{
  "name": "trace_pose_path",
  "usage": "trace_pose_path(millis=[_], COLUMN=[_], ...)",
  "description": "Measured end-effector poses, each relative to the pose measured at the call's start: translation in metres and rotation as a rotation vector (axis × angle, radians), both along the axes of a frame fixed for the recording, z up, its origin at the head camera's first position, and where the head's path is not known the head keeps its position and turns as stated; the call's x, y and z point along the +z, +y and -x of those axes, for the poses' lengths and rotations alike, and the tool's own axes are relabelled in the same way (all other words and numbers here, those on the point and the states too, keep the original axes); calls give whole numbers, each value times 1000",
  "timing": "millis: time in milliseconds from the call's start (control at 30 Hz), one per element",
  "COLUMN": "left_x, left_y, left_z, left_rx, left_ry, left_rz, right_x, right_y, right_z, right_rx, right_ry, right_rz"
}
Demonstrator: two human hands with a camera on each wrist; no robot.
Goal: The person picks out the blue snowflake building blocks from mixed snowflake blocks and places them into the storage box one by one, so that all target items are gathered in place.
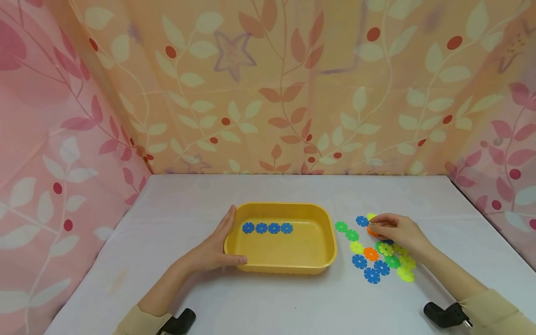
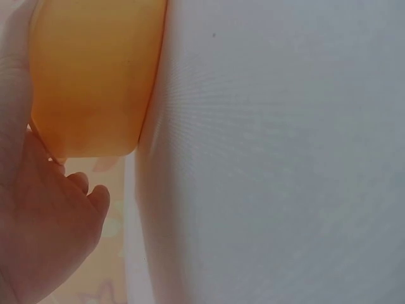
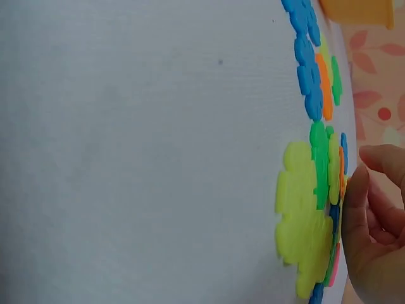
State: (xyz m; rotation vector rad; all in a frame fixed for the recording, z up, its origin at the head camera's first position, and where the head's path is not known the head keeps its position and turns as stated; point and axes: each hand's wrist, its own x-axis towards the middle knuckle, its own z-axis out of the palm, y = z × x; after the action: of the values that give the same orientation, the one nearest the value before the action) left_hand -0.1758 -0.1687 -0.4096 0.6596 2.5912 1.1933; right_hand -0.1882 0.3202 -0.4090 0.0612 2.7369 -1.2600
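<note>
A yellow plastic tray (image 1: 307, 237) sits on the white table with a row of several blue flower-shaped discs (image 1: 274, 228) inside, near its back left. My left hand (image 1: 215, 246) grips the tray's left end, thumb at the front rim and fingers along the left side. In the left wrist view, the tray's outer wall (image 2: 95, 82) shows beside that hand. To the right of the tray, my right hand (image 1: 399, 230) is over a loose group of flower discs. Its thumb and index fingertips are close together beside an orange disc (image 1: 371, 231); nothing shows clearly between them.
Loose discs lie right of the tray: green (image 1: 341, 226), yellow (image 1: 406, 274), orange (image 1: 371, 254) and blue (image 1: 371, 275), some overlapping. White cloth covers the table (image 1: 289, 302). Patterned curtains (image 1: 284, 93) rise at the back and both sides.
</note>
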Motion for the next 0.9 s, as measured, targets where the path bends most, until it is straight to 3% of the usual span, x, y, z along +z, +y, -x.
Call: trace_pose_path(millis=[200,900], left_x=[-2,1], left_y=[-1,1], left_z=[1,0], left_rx=[1,0], left_ry=[0,-33], left_rz=[-7,-10], right_x=[-2,5], right_y=[-1,-17], right_z=[8,17], right_rx=[1,39], right_ry=[88,115], right_rz=[-168,-268])
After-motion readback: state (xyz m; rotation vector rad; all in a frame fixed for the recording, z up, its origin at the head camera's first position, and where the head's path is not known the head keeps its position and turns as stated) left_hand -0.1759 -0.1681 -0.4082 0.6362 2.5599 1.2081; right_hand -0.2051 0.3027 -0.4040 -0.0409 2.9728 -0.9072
